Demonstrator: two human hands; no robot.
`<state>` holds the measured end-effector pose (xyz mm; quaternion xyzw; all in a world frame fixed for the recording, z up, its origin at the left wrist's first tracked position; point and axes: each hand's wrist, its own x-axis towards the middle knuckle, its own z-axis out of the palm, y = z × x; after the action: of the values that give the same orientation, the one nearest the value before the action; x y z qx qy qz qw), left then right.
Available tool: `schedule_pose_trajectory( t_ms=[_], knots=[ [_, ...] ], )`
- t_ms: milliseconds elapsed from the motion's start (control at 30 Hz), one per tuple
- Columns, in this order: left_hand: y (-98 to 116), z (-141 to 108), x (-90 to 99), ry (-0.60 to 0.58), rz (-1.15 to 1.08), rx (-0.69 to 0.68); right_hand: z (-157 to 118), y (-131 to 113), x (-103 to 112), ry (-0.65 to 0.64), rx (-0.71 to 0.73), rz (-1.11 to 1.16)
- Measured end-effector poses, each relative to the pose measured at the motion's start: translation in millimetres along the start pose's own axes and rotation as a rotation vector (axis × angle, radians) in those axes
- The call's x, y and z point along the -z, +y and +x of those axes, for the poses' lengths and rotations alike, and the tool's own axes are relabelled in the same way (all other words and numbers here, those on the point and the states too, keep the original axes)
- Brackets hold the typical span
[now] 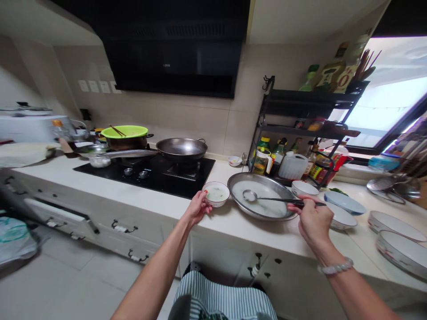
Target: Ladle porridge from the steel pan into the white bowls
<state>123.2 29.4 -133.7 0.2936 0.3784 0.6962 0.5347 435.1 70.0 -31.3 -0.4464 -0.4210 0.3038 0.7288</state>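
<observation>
My left hand (198, 207) grips the rim of a small white bowl (218, 203) with a red edge. Pale soup (216, 193) with green bits lies inside that bowl. Just to its right stands a wide steel basin (238, 205) of cloudy white liquid. My right hand (313, 218) is closed around the black handle of a ladle (250, 195). The ladle's metal head is over the basin, at the liquid's surface. Close by my right hand are a small white bowl (305, 189), a blue bowl (345, 202) and a white bowl (340, 217).
A frying pan (182, 147) rests on the black gas stove (150, 180). Left of it, a lime-green basin (125, 131) sits on a pot. A black rack (310, 98) holds bottles behind the steel basin. Large white bowls (405, 253) stand at the right, below a skimmer (383, 183).
</observation>
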Motion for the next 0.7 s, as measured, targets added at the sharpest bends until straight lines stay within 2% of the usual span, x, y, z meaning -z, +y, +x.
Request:
schedule_pose_trajectory(
  t_ms=[200, 400, 567, 700],
  knots=[
    [-1, 1, 1.4, -0.001, -0.009, 0.004, 2, -9, -10, -0.005, -0.011, 0.056],
    [-2, 2, 2.2, -0.004, -0.022, -0.004, 0, -21, -35, -0.095, 0.014, 0.103],
    [-3, 2, 2.0, -0.014, -0.022, -0.005, -20, -26, -58, -0.177, 0.037, 0.093],
    [-2, 2, 1.9, -0.019, -0.010, 0.007, -44, -21, -61, -0.319, 0.188, -0.011]
  ],
)
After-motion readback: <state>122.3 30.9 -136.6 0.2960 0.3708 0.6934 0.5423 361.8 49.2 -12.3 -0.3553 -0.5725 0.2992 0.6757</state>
